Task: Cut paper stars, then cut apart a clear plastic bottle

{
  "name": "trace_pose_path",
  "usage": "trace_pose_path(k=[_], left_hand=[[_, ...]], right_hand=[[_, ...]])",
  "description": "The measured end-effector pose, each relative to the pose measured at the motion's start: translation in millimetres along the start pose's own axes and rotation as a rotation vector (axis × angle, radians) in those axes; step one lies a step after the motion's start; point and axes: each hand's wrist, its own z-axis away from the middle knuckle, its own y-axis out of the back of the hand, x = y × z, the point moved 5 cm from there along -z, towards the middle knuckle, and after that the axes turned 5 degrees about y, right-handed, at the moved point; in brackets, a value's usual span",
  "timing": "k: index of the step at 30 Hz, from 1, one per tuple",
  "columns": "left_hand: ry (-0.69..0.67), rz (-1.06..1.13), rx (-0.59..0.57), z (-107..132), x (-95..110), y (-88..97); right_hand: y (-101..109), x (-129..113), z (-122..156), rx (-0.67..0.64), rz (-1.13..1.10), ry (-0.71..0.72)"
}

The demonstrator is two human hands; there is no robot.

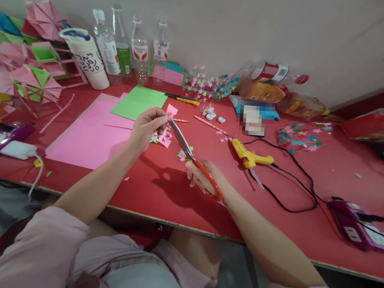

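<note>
My right hand (203,177) grips a pair of scissors (206,173) by the orange-red handles, with the blades slanting up and to the left. Held in a pinch, a small piece of pink paper (172,110) stands at the fingertips of my left hand (151,126). The blade tips reach my left fingertips, right beside that piece; I cannot tell whether they touch it. Below my left hand, small pink and green paper cutouts (164,138) lie on the red table (162,190). More star cutouts (182,154) show under the scissor blades.
Pink sheets (91,130) and a green sheet (140,101) lie at left. A yellow-handled cutter (183,99) is behind my hands. A yellow glue gun (250,156) with a black cord lies right, near a purple power strip (357,226). Bottles (141,52) line the wall.
</note>
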Motion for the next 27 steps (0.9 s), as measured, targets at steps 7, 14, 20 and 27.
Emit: trace_pose_path(k=[7, 14, 20, 27], left_hand=[[-0.013, -0.003, -0.025, -1.4, 1.3, 0.9], [0.0, -0.007, -0.017, -1.3, 2.6, 1.4], [0.004, -0.03, -0.038, -1.7, -0.4, 1.0], [-0.004, -0.031, -0.061, -2.3, -1.9, 0.6]], right_hand=[[2.0, -0.9, 1.6, -0.009, 0.027, -0.011], [2.2, 0.3, 0.6, -0.003, 0.004, 0.02], [2.7, 0.9, -0.1, -0.014, 0.035, 0.034], [2.6, -0.3, 0.2, -0.003, 0.043, 0.027]])
